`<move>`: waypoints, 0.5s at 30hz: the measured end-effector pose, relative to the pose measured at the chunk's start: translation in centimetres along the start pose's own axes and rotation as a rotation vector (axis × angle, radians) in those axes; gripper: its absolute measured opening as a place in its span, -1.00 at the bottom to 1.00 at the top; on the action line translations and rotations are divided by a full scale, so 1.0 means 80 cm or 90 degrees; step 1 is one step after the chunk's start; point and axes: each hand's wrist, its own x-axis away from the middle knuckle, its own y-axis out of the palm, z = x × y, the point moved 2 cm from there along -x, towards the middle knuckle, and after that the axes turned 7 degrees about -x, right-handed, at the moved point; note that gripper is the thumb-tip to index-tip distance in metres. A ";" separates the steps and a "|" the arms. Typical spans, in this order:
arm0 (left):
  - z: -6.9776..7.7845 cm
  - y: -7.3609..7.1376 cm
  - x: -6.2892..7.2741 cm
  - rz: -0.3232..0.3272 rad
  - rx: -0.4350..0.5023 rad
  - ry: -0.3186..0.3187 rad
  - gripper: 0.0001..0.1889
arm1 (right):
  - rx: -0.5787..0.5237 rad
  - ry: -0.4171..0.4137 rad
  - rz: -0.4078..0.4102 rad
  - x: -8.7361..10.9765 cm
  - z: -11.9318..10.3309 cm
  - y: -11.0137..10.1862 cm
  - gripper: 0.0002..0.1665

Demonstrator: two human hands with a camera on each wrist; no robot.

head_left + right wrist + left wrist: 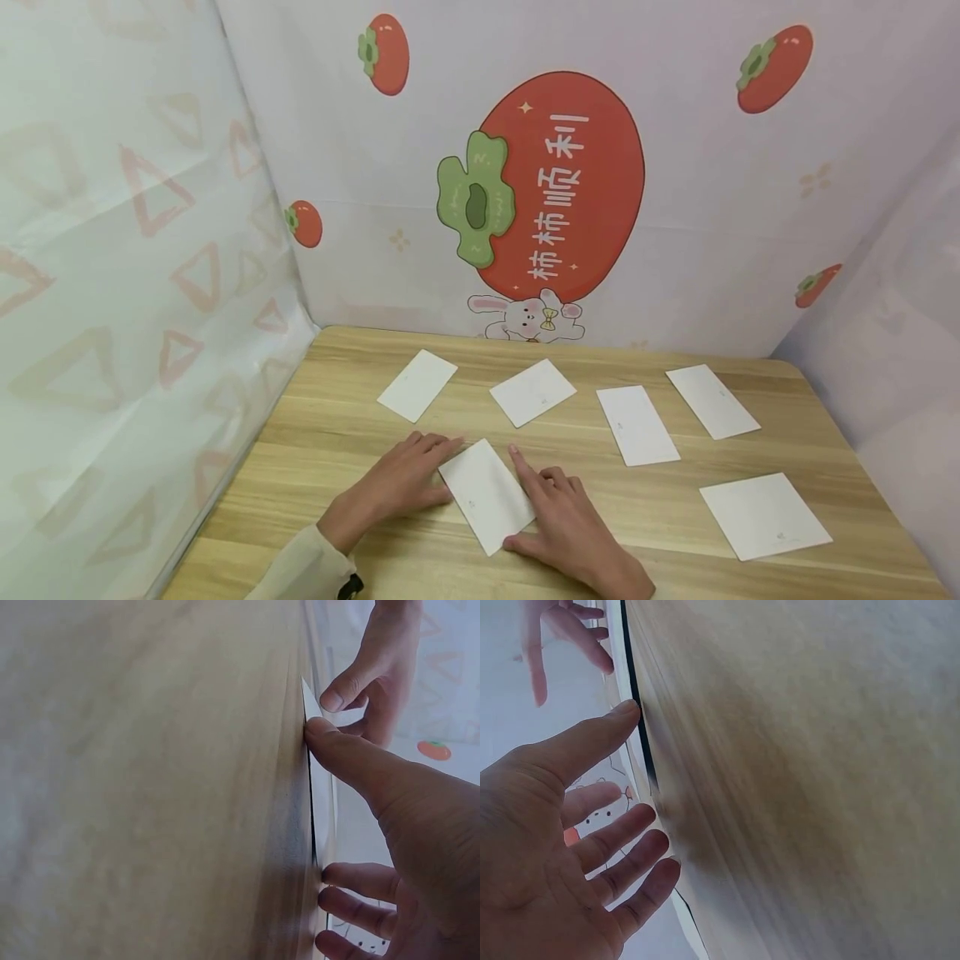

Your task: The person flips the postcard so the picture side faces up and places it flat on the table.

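Observation:
A white card (pixel 487 498) lies turned at an angle on the table, a small faint mark near its left edge. My left hand (pixel 408 473) is beside its left edge, index fingertip near the upper left corner and thumb lower down; in the left wrist view the fingers are spread and relaxed. On the other side, my right hand (pixel 564 521) spans the card's right edge. Its thumb touches the lower corner, and the index finger points straight out along the upper right side. The right wrist view shows that thumb (pixel 349 750) on the card's edge (pixel 321 795).
Along the back lie two white cards, one at left (pixel 417 386) and one nearer the middle (pixel 533 392). Three more white cards lie to the right (pixel 637 425). The wooden table (pixel 300 433) meets a printed cloth (pixel 697 208) behind and cloth on both sides.

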 end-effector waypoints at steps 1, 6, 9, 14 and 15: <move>-0.001 0.001 0.000 -0.001 0.005 -0.001 -0.26 | 0.000 0.004 -0.002 0.000 0.000 0.001 0.53; -0.006 0.005 0.001 0.005 0.006 0.004 -0.32 | -0.013 0.026 -0.016 0.001 0.003 0.003 0.51; -0.008 0.008 0.001 0.010 -0.001 0.004 -0.34 | -0.024 0.034 -0.020 0.001 0.005 0.003 0.52; -0.009 0.008 0.000 -0.002 0.008 -0.018 -0.33 | -0.016 0.038 -0.018 0.001 0.005 0.004 0.51; -0.008 0.008 0.000 -0.007 0.012 -0.025 -0.33 | -0.014 0.037 -0.016 0.000 0.005 0.004 0.51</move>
